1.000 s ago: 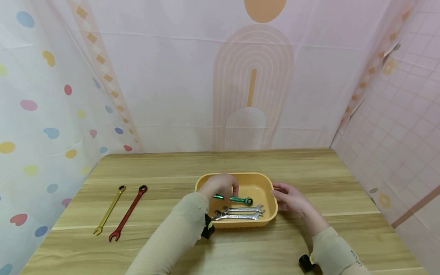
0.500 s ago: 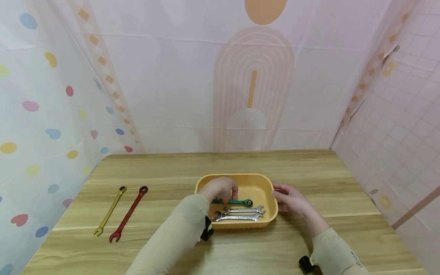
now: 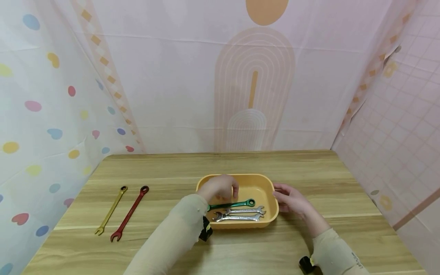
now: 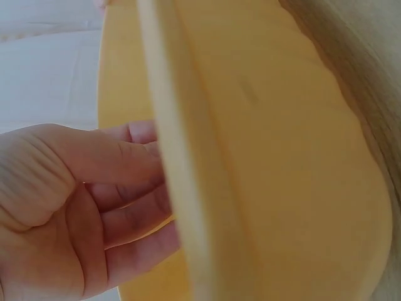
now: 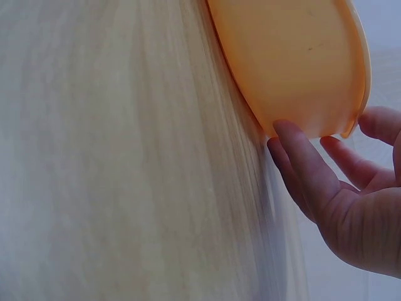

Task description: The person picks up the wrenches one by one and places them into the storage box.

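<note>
In the head view a yellow-orange plastic bin sits on the table. Inside, a green ratcheting wrench lies beside two silver open-end wrenches. My left hand is down in the bin just behind the green wrench, its fingers loosely bent; the left wrist view shows nothing between its thumb and fingers, though the rim hides the fingertips. My right hand rests against the bin's right end. In the right wrist view its fairly straight fingers touch the outer wall and its thumb is at the rim.
On the table's left part lie a gold wrench and a red wrench, slanted side by side. The wooden table ends at patterned cloth walls at the back and both sides.
My left hand has let go of the green wrench, which now lies in the bin in front of the fingers. My right hand has stayed at the bin's end.
</note>
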